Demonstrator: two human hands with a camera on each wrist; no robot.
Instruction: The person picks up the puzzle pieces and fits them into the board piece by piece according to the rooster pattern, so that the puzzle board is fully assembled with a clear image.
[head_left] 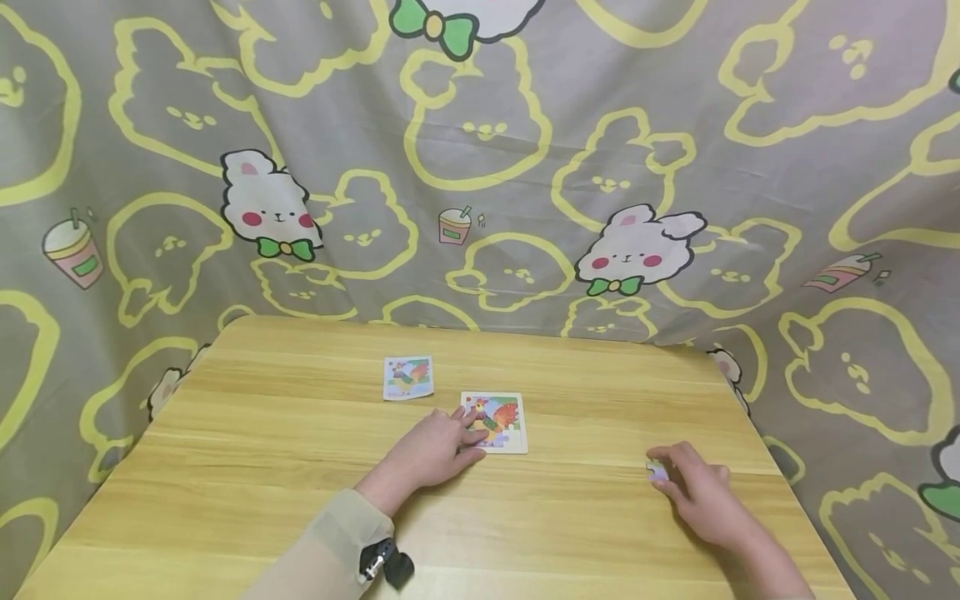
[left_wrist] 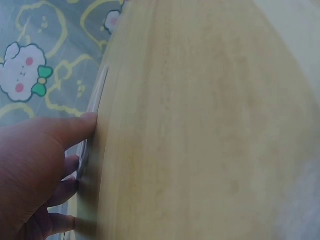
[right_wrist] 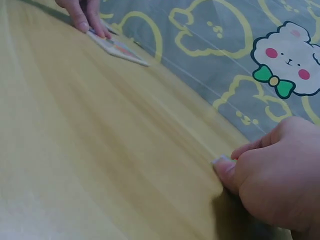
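A small jigsaw puzzle [head_left: 501, 417] with a white frame and a rooster picture lies on the wooden table [head_left: 585, 533]. My left hand [head_left: 433, 454] rests on its left side, fingers spread over the picture and hiding part of it. From the left wrist, the puzzle shows edge-on as a thin board [left_wrist: 101, 90] touched by the fingers. To the right, my right hand [head_left: 701, 492] pinches a pale purple puzzle piece [head_left: 657, 472] between thumb and fingers, just over the tabletop. The right wrist view shows only a corner of that piece [right_wrist: 223, 159].
A paper card [head_left: 408, 377] with a similar rooster picture lies behind and left of the puzzle. Beyond the table's back edge hangs a grey curtain [head_left: 525, 108] with yellow outlines and white cartoon rabbits. A dark strap device [head_left: 386, 562] sits at the left sleeve cuff.
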